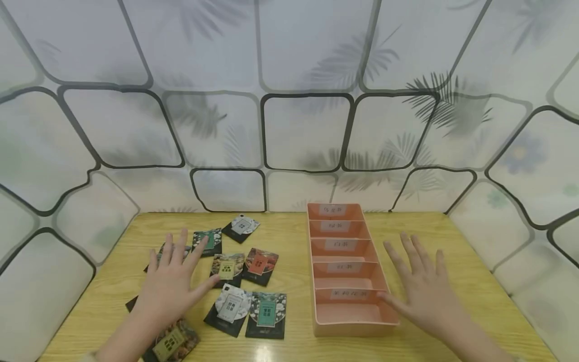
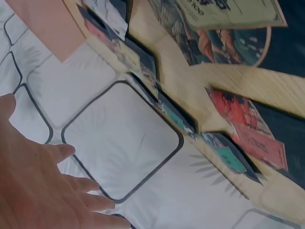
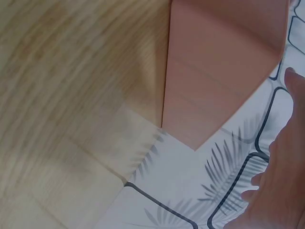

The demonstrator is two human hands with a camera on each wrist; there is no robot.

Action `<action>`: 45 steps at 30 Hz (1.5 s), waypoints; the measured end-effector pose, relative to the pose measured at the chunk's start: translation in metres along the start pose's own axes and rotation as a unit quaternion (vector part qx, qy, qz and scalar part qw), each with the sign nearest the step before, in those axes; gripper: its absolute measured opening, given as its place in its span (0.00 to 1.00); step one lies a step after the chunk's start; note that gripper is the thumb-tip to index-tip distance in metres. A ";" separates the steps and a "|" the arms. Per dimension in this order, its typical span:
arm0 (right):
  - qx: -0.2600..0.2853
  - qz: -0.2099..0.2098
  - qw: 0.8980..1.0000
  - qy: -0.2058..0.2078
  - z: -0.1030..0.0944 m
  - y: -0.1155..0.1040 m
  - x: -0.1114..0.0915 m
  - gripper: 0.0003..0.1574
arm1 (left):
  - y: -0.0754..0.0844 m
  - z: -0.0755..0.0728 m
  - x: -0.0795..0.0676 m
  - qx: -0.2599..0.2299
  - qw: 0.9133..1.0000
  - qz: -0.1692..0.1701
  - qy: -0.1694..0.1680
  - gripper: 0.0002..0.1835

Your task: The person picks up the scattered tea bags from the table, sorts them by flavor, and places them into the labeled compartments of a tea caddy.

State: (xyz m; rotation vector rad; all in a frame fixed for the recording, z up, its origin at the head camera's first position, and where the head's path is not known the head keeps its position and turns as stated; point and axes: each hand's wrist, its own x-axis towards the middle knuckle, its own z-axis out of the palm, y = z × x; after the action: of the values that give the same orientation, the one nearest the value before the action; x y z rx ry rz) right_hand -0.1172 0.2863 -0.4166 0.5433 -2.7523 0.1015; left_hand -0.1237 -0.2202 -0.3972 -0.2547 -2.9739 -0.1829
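My left hand (image 1: 167, 289) is held out with fingers spread over a group of small flat packets on the left of the table, holding nothing. The packets have dark bases and coloured labels: a red packet (image 1: 260, 266), a yellow one (image 1: 227, 269), a green one (image 1: 267, 314) and a white one (image 1: 231, 307). Partly covered by that hand and forearm are others, including a yellow-labelled packet (image 1: 172, 343). My right hand (image 1: 427, 296), also spread and holding nothing, is beside a pink divided box (image 1: 350, 329); its thumb overlaps the box's right edge in the head view.
The box has several compartments in a row, each with a white handwritten label (image 1: 346, 267). Further back lies another white packet (image 1: 242, 226). A patterned fabric wall (image 1: 298, 130) encloses the back and sides of the wooden table (image 1: 420, 347).
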 end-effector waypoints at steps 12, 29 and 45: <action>0.005 -0.136 0.988 0.074 0.014 -0.003 0.000 0.59 | 0.019 0.017 0.004 -0.020 0.997 0.069 0.014 0.43; 0.010 -0.151 0.987 0.049 0.022 -0.002 -0.008 0.57 | 0.045 0.034 0.007 -0.077 0.989 0.107 -0.061 0.41; 0.018 -0.165 0.986 0.029 0.026 -0.001 -0.009 0.56 | 0.061 0.048 0.013 -0.164 0.977 0.102 -0.091 0.33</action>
State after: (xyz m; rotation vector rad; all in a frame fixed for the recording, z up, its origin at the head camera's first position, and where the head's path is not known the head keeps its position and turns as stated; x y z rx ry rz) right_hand -0.1165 0.2852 -0.4438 0.9797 -2.5689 0.0856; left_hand -0.1325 -0.1520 -0.4356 -0.6444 -3.0530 -0.6606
